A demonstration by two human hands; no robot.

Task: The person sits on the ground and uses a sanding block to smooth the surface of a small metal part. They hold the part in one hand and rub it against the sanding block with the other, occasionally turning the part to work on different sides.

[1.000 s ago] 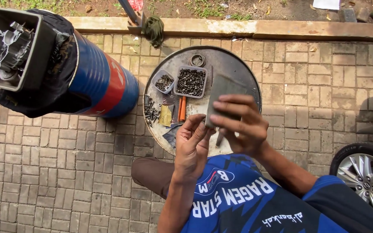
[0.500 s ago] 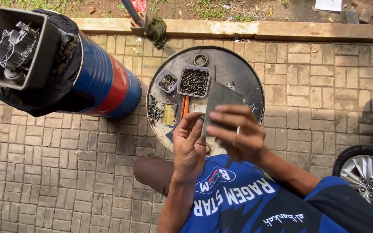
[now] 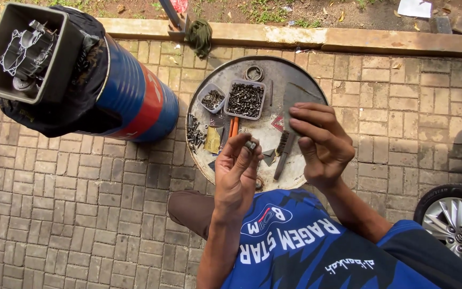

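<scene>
Head view: above the round metal tray (image 3: pixel 300 179), the left hand (image 3: pixel 236 174) pinches a small metal part (image 3: pixel 251 144), seemingly a nut. Just right, the right hand (image 3: pixel 319 142) holds a grey sheet (image 3: pixel 295 96), fingers narrowed.

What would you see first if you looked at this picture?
First, the two hands in the middle: the left hand pinches a small metal part and the right hand is raised beside it. Behind them lies a round metal lid strewn with screws and tools, and at upper left stands a blue and red drum.
</scene>
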